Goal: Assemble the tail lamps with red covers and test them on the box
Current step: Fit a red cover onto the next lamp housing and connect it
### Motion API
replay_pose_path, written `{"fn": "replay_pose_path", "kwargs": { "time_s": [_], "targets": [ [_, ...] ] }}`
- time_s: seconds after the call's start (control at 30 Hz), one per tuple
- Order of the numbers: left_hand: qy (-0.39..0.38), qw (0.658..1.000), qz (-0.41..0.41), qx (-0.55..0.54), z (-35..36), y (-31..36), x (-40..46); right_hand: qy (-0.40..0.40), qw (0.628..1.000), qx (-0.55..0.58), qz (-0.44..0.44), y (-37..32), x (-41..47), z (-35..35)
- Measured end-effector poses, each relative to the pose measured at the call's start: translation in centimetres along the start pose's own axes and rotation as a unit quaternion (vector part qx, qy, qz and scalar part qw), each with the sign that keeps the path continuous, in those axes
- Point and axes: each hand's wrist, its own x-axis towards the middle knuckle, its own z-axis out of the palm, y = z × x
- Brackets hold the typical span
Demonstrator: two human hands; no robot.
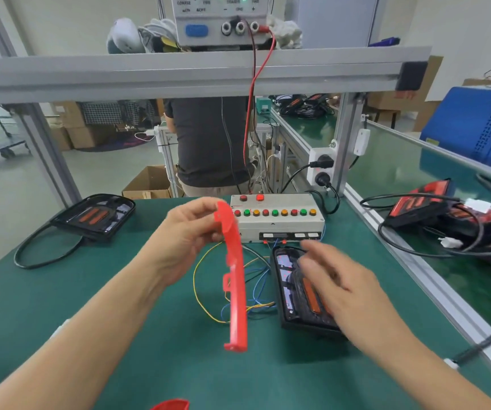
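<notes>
A green worktop [61, 291] under an aluminium frame carries a grey test box [279, 220] with coloured buttons. The left hand [185, 232], raised, pinches a red cover [235, 279] by its top, edge-on. The right hand [341, 279], fingers loose and apart, hovers over the black tail lamp [294, 291] lying just before the box.

Red cover [235, 279]: held edge-on, upright, above the mat. Open black lamp housing [300, 291], orange reflectors inside, lies before the grey test box [276, 220]. Second housing [93, 217] lies far left.
</notes>
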Motion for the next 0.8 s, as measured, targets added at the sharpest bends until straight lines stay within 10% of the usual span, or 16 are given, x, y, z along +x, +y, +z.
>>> {"fn": "replay_pose_path", "kwargs": {
  "time_s": [0.13,0.33,0.53,0.8],
  "targets": [
    [0.029,0.996,0.001,-0.090,3.2,-1.5,2.1,-0.209,0.957,0.190,0.069,-2.2,-1.5,1.2],
    [0.007,0.988,0.002,-0.153,5.7,-3.7,3.7,-0.157,0.941,0.285,0.094,-2.2,-1.9,-1.2],
    [0.033,0.949,-0.184,0.255,5.4,-6.6,5.5,-0.064,0.991,0.019,0.115,1.3,-1.6,-4.6],
    [0.023,0.908,-0.311,0.281,6.7,-7.8,6.5,-0.096,0.959,-0.245,0.107,3.4,-1.4,-4.6]
  ]
}}
